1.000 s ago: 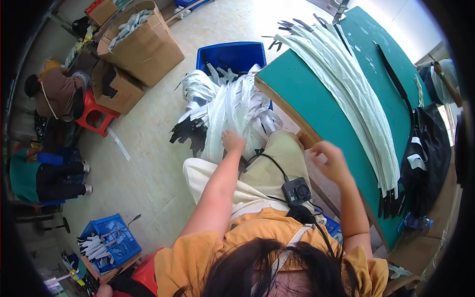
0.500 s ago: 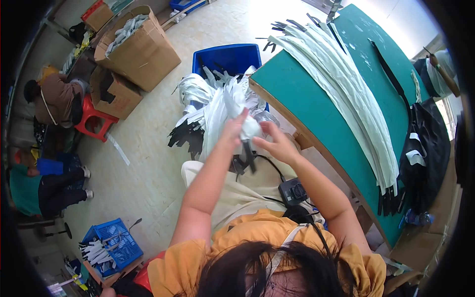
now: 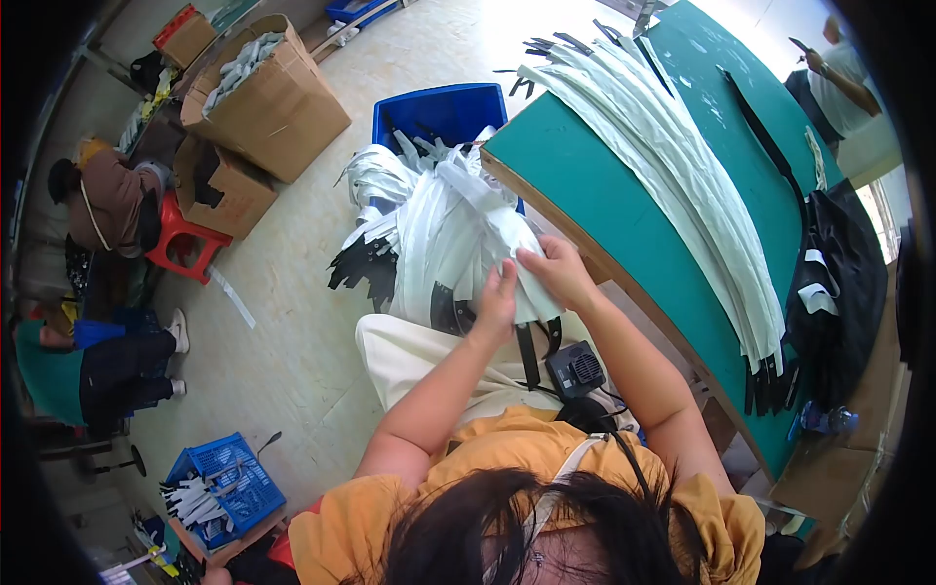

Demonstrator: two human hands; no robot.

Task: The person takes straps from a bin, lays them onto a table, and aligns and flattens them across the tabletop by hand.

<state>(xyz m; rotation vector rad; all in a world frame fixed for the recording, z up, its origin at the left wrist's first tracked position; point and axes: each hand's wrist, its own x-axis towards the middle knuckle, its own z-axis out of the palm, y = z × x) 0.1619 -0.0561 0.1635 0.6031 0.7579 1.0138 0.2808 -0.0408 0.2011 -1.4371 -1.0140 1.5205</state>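
Observation:
In front of my lap, a white-sleeved black strap lies between my two hands, its black end hanging out below the sleeve. My left hand is closed on the left edge of the white sleeve, thumb up. With the fingers bent, my right hand pinches the sleeve's right side. Just beyond, a heap of white-sleeved straps spills over the near side of a blue bin, several black ends fanned out at the left. How the held strap continues into the heap is unclear.
To the right, a green-topped table carries a long row of white-sleeved straps and black material. A small black device with cables rests at my lap. Cardboard boxes, a blue crate and other people are around.
Both hands have come nearer my body, and the bunched white sleeve is now spread flatter between them. My right hand, spread before, now grips the sleeve. A person at far right has shifted.

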